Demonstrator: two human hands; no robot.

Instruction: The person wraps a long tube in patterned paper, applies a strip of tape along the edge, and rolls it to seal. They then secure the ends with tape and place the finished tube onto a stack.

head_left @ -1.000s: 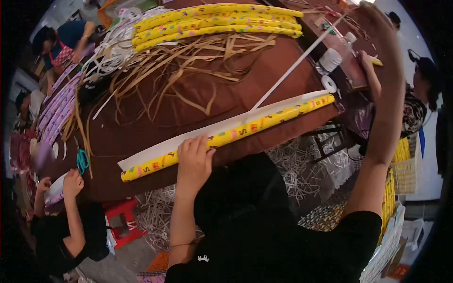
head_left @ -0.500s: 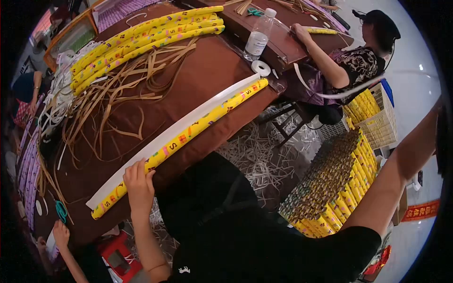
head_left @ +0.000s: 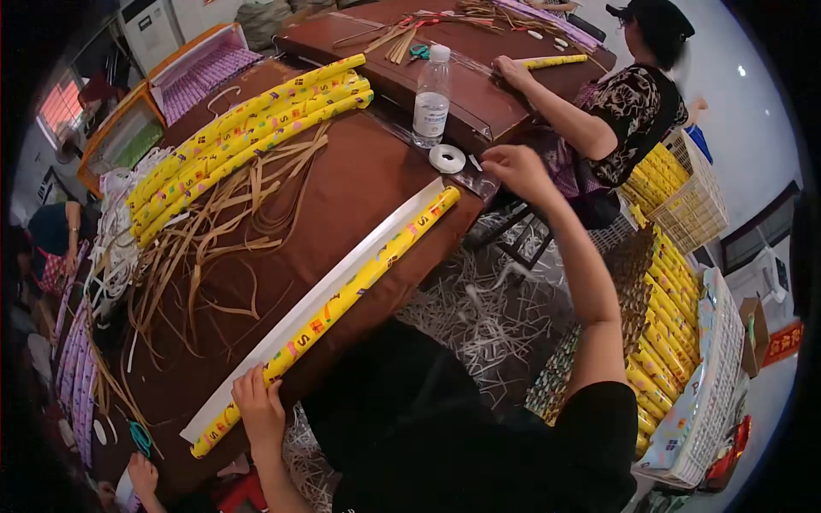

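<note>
A long roll of yellow patterned wrapping paper point(head_left: 329, 312) lies slantwise on the brown-covered table, its white inner edge unrolled along the far side. My left hand point(head_left: 258, 406) holds the near end, fingers over the top and thumb along the side. Out past the far end is my right hand point(head_left: 517, 168), fingers bent and apart, with nothing visible in them. It is beside a small white piece point(head_left: 475, 162) and a roll of white tape point(head_left: 447, 159) at the table's edge. A blurred white strip point(head_left: 516, 271) hangs over the floor below my right forearm.
Finished yellow rolls point(head_left: 248, 128) and brown strips point(head_left: 205, 231) cover the left of the table. A water bottle point(head_left: 432, 98) stands behind the tape. Teal scissors point(head_left: 139, 438) lie near another person's hand point(head_left: 143, 479). A co-worker point(head_left: 641, 111) sits at right, near stacked yellow rolls point(head_left: 663, 342).
My right arm has swung in from far right to the table edge by the tape. The long white strip in the air has dropped towards the floor. My left hand stays on the roll.
</note>
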